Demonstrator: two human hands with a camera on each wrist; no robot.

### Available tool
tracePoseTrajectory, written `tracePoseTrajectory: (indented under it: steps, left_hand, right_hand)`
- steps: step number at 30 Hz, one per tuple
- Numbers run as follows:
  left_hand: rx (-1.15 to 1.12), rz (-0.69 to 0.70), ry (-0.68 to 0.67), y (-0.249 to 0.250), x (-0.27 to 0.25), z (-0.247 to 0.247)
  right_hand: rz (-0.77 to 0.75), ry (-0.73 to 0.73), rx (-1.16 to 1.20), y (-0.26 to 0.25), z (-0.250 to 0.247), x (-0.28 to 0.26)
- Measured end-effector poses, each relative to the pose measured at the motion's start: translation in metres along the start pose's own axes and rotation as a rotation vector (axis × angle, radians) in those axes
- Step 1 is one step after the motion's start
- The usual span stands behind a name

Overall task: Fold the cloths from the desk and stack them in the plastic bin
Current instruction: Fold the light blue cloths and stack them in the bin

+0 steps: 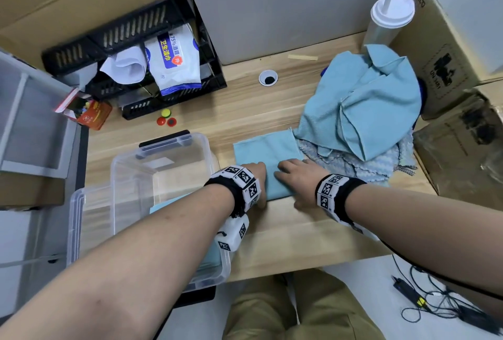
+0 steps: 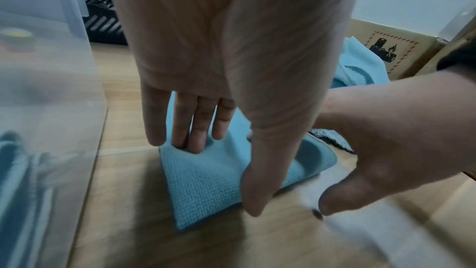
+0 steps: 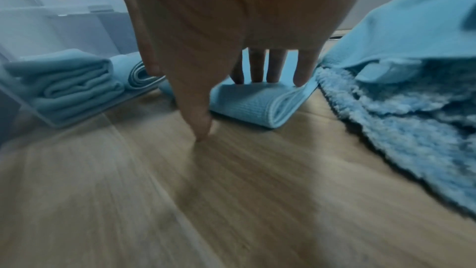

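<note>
Clear plastic bin (image 1: pixel 163 154) at desk (image 1: pixel 245 111) edge, folded blue cloths (image 3: pixel 69 83) stacked inside. Just right of bin: half-folded blue cloth (image 1: pixel 265 154), left hand (image 1: pixel 257 176) and right hand (image 1: pixel 295 176) flat on it, fingers straight, gripping nothing. Further right of bin: unfolded cloth heap (image 1: pixel 373 105). Beyond bin: black crate (image 1: pixel 130 40) holding wipes pack (image 1: pixel 174 59) marked "75%". Far right: cardboard box (image 1: pixel 449 48) printed "PICO".
</note>
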State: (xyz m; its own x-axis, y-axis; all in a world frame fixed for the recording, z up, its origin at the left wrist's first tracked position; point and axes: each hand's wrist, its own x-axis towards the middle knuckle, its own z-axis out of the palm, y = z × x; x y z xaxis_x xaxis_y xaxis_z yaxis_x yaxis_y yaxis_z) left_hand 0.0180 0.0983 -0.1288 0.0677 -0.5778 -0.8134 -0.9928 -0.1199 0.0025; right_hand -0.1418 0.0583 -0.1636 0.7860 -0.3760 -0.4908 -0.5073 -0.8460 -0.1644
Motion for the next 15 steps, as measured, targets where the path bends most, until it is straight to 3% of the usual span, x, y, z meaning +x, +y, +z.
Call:
tracePoseTrajectory:
  steps: [6,10,15]
  left_hand:
    - [-0.042,0.02,-0.061,-0.001,-0.001,-0.005]
    - [-0.073,0.035,-0.023,0.0,-0.003,-0.005]
    - [0.002,0.054,0.016,0.002,-0.004,-0.01]
  right_hand:
    - [0.042,0.043,0.014,-0.007,0.0,0.001]
    - [0.115,0.129,0.234,-0.003,-0.012,0.003]
    - [0.17,0.066,0.486,0.016,-0.025,0.007]
